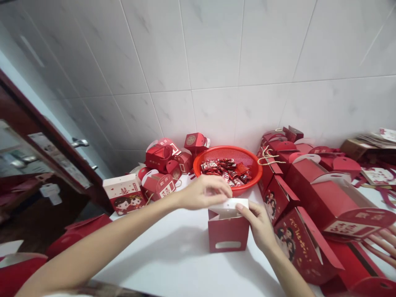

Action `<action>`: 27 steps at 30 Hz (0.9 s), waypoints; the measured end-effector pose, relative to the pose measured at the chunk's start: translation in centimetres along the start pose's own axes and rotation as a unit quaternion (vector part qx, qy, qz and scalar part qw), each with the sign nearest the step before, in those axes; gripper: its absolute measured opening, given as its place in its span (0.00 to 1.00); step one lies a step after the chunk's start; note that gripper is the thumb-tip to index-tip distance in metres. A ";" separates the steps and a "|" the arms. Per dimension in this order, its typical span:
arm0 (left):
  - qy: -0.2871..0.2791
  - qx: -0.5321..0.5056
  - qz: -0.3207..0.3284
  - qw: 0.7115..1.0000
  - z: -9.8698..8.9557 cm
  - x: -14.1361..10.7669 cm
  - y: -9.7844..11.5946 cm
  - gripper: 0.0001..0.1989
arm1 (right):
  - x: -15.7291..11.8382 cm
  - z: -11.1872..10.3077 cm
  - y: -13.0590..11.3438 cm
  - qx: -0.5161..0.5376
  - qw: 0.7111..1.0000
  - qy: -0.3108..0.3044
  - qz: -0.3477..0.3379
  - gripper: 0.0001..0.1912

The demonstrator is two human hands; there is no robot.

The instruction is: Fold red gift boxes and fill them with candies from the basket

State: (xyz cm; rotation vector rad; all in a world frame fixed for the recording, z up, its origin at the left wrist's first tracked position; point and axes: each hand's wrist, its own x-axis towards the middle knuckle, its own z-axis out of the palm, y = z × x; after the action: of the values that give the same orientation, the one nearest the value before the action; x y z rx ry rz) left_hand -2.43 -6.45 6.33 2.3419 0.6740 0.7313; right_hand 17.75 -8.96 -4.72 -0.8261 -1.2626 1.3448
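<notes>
A small red gift box (228,233) with an oval slot in its front stands upright on the white table, its white-lined top flap (236,203) raised. My right hand (259,222) grips the flap's right side, thumb in front and fingers behind. My left hand (210,192) hangs over the box's top left edge with bent fingers; whatever they hold, if anything, is hidden. Just behind the hands sits a red plastic basket (258,175) with many small red-wrapped packets (227,171) in it. The inside of the box cannot be seen.
Red gift boxes (159,159) cluster at the back left beside a white-and-red box (125,194). More boxes (328,189) crowd the right side. Another person's hand (382,245) shows at the right edge. A tiled wall (216,111) stands behind; a door handle (79,142) is left.
</notes>
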 end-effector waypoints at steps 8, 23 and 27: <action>-0.114 0.267 -0.162 0.943 -0.9 7.3 -9.9 0.15 | -1.1 0.8 1.0 0.053 0.997 0.045 0.024 0.22; -0.233 0.364 -0.276 0.858 2.5 13.0 -15.5 0.48 | -1.2 0.2 0.7 -0.026 0.997 0.061 -0.037 0.25; -0.237 0.378 -0.259 0.857 3.3 12.6 -14.7 0.36 | -1.4 0.2 0.8 -0.047 0.997 0.053 -0.043 0.25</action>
State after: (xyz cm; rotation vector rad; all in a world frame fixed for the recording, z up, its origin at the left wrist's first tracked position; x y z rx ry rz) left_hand 4.60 10.19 -1.34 2.6307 1.4577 -0.4423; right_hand 17.64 -10.24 -5.68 -0.8866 -1.2723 1.1658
